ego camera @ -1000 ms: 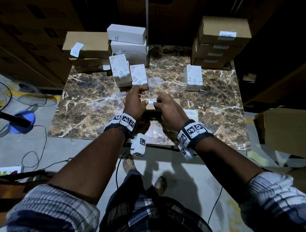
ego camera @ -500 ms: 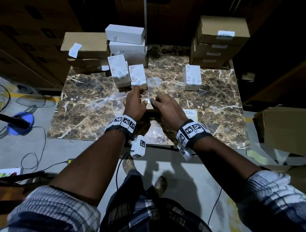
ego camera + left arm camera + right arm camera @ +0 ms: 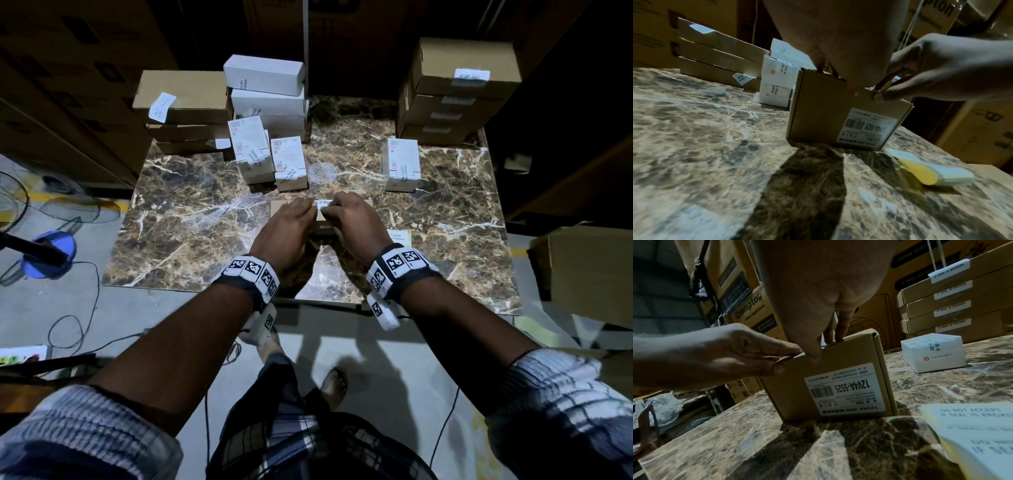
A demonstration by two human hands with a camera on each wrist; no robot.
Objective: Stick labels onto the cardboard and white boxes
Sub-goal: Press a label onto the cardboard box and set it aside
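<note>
Left hand (image 3: 289, 226) shifted flat onto cardboard box (image 3: 818, 110), fingers straight, right hand (image 3: 352, 222) seemingly pinching label (image 3: 323, 205).

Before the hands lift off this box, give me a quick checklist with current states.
1. Cardboard box flat on the table: ok.
2. Seal label lies on the box top: ok.
3. Label wrapped over the front edge: cannot tell; the fingers hide it.
4. Left hand steadies the box top: ok.
5. Right hand fingers press at the front edge: ok.
6. Label sheets lie beside the box for the next one: ok.
</note>
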